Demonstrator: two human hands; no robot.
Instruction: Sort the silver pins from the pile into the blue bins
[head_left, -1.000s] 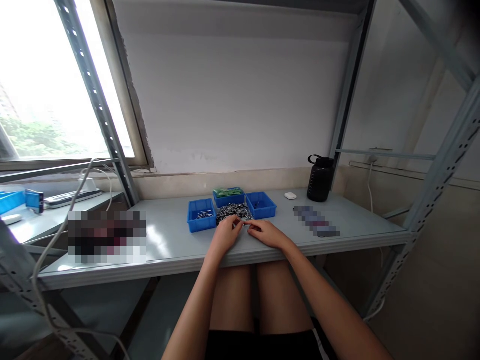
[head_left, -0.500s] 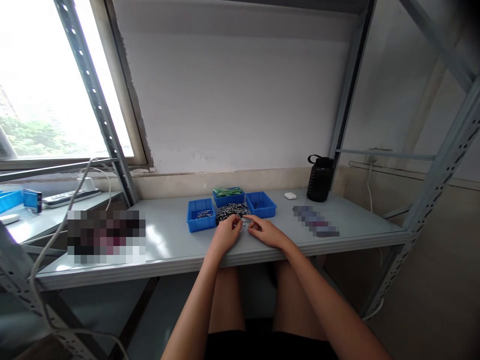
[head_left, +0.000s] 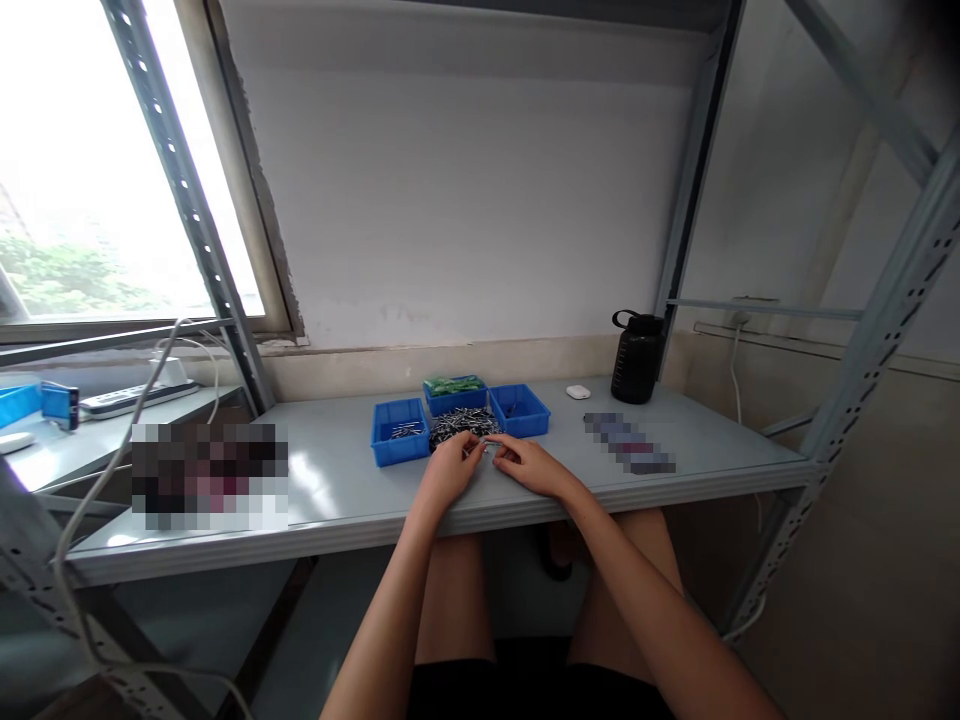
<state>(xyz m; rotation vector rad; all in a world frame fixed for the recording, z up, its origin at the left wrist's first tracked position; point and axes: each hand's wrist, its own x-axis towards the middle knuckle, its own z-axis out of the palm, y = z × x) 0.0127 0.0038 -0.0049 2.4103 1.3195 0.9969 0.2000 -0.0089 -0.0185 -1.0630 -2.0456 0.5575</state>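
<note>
My left hand (head_left: 455, 462) rests at the table's front edge with thumb and fingers pinched together. Beside it, my right hand (head_left: 531, 465) has its fingers bent inward and closed, the fingertips almost meeting those of the left. A tiny silver bit glints between the two hands, too small to make out. Just beyond the fingers lies a heap of silver and black screw-like pieces (head_left: 459, 424), its near side partly covered by the hands. Similar silver pieces lie in the left blue bin (head_left: 400, 455).
Behind the heap, a blue bin (head_left: 455, 403) holds green items. Another blue bin (head_left: 525, 420) with a few dark pieces stands to the right. Farther right are a white case (head_left: 578, 392), a black bottle (head_left: 637, 360) and a blurred-out object (head_left: 628, 442). Metal posts (head_left: 697, 170) frame the table.
My right index finger has drawn in from pointing outward and now bends toward the left fingertips. The legs beneath the table have spread apart. The view has shifted slightly.
</note>
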